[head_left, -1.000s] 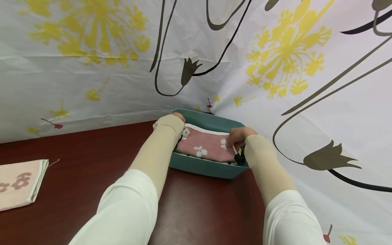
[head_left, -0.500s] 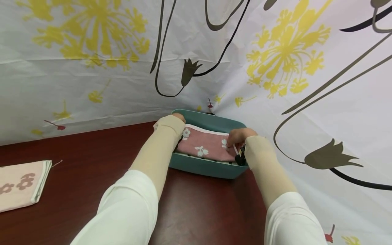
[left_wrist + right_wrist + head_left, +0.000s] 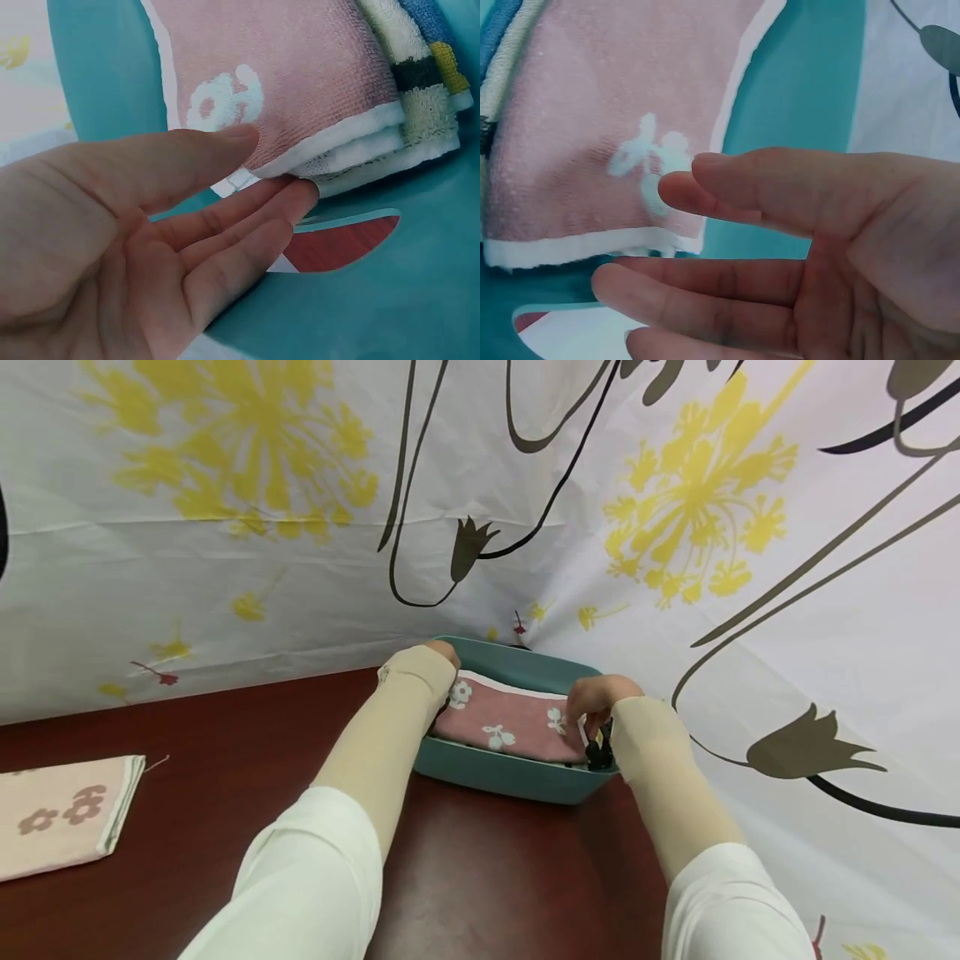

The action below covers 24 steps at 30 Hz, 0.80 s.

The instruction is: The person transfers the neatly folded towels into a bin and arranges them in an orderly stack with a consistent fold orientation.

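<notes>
A pink towel (image 3: 517,718) with white flowers and a white border lies folded inside a teal basket (image 3: 502,774). Under it shows a towel with cream, dark, yellow and blue stripes (image 3: 424,90). My left hand (image 3: 442,653) is at the left end, its thumb over the pink towel's corner and its fingers tucked below the edge, gripping it lightly. At the other end, my right hand (image 3: 600,695) hovers by the corner. In the right wrist view its thumb and index finger overlap the towel, while the other fingers (image 3: 697,300) stretch apart below the white hem.
A light pink folded towel (image 3: 67,814) lies at the left of the dark red table (image 3: 247,718). White cloth walls (image 3: 300,585) with printed flowers rise close behind and right of the basket. Slots (image 3: 349,241) pierce its ends.
My right hand has let go of the pink towel's corner and lifted slightly, and the raised white edge has dropped. The left hand keeps its place. The whole view has shifted slightly.
</notes>
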Each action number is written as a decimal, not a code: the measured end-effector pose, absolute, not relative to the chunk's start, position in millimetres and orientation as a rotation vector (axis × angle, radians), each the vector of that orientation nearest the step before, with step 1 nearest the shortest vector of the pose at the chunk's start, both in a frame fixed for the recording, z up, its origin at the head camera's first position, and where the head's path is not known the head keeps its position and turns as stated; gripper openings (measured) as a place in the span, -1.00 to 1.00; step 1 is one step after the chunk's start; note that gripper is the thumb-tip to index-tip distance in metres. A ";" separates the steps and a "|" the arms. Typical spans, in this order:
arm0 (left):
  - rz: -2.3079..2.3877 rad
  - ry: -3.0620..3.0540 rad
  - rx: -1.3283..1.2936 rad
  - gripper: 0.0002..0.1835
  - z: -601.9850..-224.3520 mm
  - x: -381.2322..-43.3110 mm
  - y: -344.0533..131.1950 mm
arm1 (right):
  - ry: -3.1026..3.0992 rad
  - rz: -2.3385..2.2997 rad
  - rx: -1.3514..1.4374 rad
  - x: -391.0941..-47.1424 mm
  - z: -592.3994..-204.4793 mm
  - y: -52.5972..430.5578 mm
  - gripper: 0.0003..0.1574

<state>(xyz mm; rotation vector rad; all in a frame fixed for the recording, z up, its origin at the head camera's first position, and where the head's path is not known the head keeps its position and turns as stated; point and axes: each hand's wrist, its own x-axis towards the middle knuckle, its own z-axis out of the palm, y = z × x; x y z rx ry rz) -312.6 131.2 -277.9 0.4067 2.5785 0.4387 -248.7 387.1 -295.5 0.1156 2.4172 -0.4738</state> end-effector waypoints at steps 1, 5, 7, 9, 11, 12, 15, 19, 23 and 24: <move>0.446 2.574 0.405 -0.68 -280.7 -314.6 131.0 | 2.424 -0.479 0.108 -247.3 -294.1 387.6 -0.67; 0.411 2.555 0.413 -0.76 -291.1 -326.0 129.7 | 2.457 -0.456 0.092 -242.2 -289.0 387.5 -0.65; 0.290 2.557 0.492 -0.84 -306.8 -342.5 133.5 | 2.478 -0.456 0.096 -239.8 -286.6 387.6 -0.66; 0.153 2.544 0.590 -0.89 -317.7 -355.6 137.8 | 2.498 -0.483 0.107 -236.9 -284.0 388.0 -0.68; 0.049 2.507 0.690 -0.72 -321.6 -360.9 139.8 | 2.518 -0.515 0.103 -234.7 -282.3 388.1 -0.70; 0.033 2.486 0.708 -0.66 -325.2 -365.0 141.4 | 2.534 -0.528 0.093 -233.6 -281.3 388.5 -0.70; 0.096 2.415 0.735 -0.55 -302.7 -340.6 132.4 | 2.577 -0.569 0.049 -230.3 -276.7 388.6 -0.66; 0.214 2.381 0.778 -0.55 -283.5 -318.8 121.2 | 2.615 -0.609 -0.004 -226.3 -267.4 388.2 -0.58; 0.345 2.372 0.796 -0.46 -276.0 -311.0 115.5 | 2.635 -0.627 -0.035 -222.5 -257.0 387.2 -0.56; 0.373 2.369 0.801 -0.46 -276.0 -311.2 114.9 | 2.643 -0.631 -0.040 -221.4 -254.4 386.8 -0.55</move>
